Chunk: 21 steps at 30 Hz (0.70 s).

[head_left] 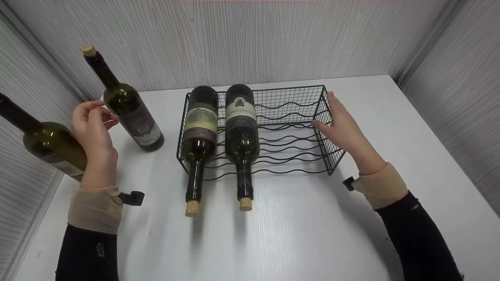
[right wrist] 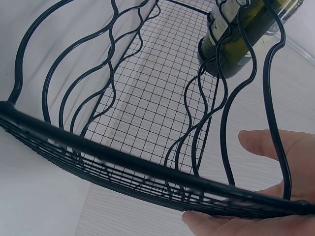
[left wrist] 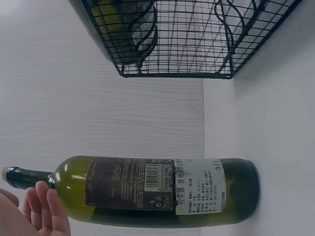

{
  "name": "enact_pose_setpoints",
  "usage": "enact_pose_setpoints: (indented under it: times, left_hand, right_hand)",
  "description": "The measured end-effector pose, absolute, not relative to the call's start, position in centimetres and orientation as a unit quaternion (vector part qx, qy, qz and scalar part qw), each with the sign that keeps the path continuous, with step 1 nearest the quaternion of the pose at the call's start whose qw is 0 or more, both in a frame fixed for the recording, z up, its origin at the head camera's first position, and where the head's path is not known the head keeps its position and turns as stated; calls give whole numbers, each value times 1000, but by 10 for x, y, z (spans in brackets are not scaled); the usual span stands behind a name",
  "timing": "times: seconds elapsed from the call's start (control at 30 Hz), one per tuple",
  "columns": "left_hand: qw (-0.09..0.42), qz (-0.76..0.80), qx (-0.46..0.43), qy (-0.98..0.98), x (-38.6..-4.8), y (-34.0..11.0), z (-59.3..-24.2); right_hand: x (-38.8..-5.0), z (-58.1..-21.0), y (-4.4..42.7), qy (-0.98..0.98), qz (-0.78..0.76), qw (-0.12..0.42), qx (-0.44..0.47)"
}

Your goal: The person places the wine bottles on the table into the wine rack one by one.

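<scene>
My left hand (head_left: 93,128) is beside the shoulder of an upright dark green, corked wine bottle (head_left: 131,113). Its fingers (left wrist: 49,209) are loosely bent near the neck, not wrapped round it. The black wire wine rack (head_left: 289,104) has wavy rungs and mesh walls. At its right end my right hand (head_left: 343,128) grips the side, thumb toward the inside and fingers along the outer mesh. Two corked bottles lie in the rack's left part, necks toward me: one with a yellowish label (head_left: 201,123), the other with a white and dark label (head_left: 241,117).
Another green bottle (head_left: 54,144) stands at the far left, partly behind my left wrist. The white table (head_left: 281,226) meets a grey wood-grain wall (head_left: 250,43) behind the rack, and more panels rise at both sides.
</scene>
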<state>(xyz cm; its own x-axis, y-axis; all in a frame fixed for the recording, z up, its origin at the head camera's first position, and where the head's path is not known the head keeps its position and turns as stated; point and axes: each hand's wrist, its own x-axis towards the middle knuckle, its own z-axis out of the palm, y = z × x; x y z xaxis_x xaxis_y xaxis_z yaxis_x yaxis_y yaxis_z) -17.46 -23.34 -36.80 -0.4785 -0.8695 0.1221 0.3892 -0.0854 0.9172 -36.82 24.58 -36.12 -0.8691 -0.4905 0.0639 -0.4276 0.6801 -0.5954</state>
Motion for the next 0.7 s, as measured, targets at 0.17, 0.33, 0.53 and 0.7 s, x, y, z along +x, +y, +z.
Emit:
enact_pose_setpoints:
  times: [0.17, 0.33, 0.53, 0.7]
  left_hand:
    - [440, -653, 282, -548, -178, -234, -373]
    - [412, -637, 312, -572, -182, -232, -375]
    - [346, -636, 329, -606, -181, -233, -377]
    - [289, -641, 333, -628, -184, -237, -380]
  right_hand:
    - [-368, -361, 246, 913, -314, 49, -254]
    - [-368, -361, 246, 912, -314, 46, -259]
    - [-368, -361, 246, 912, -314, 44, -260]
    - [-367, -361, 246, 913, -314, 47, -255]
